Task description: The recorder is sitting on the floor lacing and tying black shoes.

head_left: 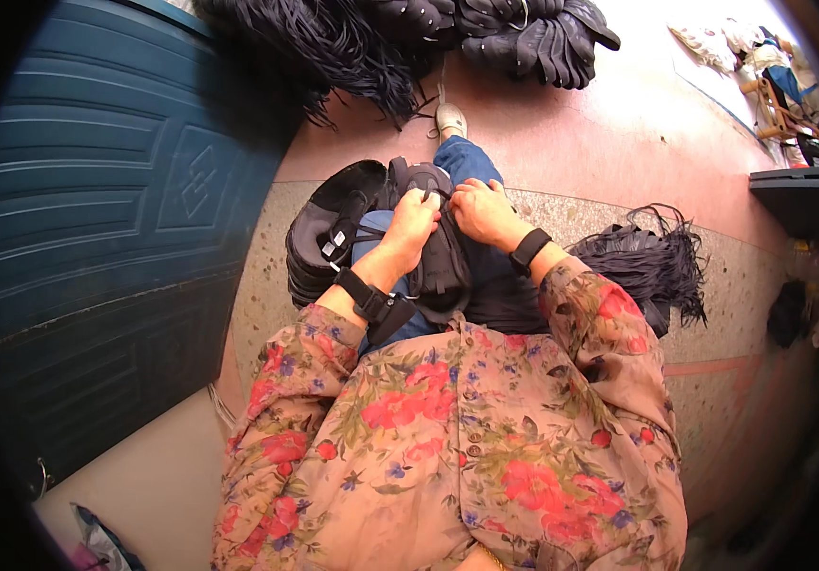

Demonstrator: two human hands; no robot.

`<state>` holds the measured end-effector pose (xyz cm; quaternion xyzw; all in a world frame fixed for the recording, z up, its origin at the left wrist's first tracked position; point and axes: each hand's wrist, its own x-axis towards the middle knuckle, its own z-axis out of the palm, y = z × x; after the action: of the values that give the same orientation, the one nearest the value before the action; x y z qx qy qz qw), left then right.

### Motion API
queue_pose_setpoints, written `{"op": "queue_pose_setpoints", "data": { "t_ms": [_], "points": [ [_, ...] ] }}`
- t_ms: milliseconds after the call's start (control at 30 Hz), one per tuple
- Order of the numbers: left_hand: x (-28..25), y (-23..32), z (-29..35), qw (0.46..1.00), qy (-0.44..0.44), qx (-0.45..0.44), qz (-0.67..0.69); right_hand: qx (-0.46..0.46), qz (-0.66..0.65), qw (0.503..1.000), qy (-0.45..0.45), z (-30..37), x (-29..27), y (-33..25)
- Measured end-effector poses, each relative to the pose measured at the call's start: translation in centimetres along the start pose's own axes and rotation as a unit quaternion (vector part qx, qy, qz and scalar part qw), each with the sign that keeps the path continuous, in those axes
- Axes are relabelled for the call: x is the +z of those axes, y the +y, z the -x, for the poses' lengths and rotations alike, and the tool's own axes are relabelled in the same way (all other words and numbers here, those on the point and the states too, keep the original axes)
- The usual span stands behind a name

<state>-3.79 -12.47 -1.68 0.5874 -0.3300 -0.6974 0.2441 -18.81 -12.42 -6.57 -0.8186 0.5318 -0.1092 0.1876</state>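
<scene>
A black shoe upper [441,271] lies lengthwise across my lap, over my blue trousers. My left hand [411,228] is closed on its upper left part, thumb pressed down near the lacing area. Close by on the right, my right hand [487,211] has its fingers bent into a pinch at the shoe upper's edge; what is between its fingertips is hidden. Against my left leg stands a stack of black shoe uppers [312,243], with small white labels showing inside.
Large bundles of black shoe uppers [538,48] with long dangling laces [343,57] lie ahead on the floor. Another laced bundle [643,262] sits to my right. A dark blue panelled door [96,190] is on the left. Household clutter [776,81] stands at the far right.
</scene>
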Motion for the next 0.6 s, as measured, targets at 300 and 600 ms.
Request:
{"op": "queue_pose_setpoints", "data": {
  "t_ms": [300,600],
  "points": [
    [-0.2,-0.3,2.0,0.999,0.003,0.044,0.005,0.023,-0.024,0.998,-0.052,0.3,-0.4,-2.1],
    [-2.7,2.5,3.6,0.976,0.128,0.135,-0.111,0.031,-0.005,0.998,-0.059,-0.3,-1.2,-1.8]
  ]
}}
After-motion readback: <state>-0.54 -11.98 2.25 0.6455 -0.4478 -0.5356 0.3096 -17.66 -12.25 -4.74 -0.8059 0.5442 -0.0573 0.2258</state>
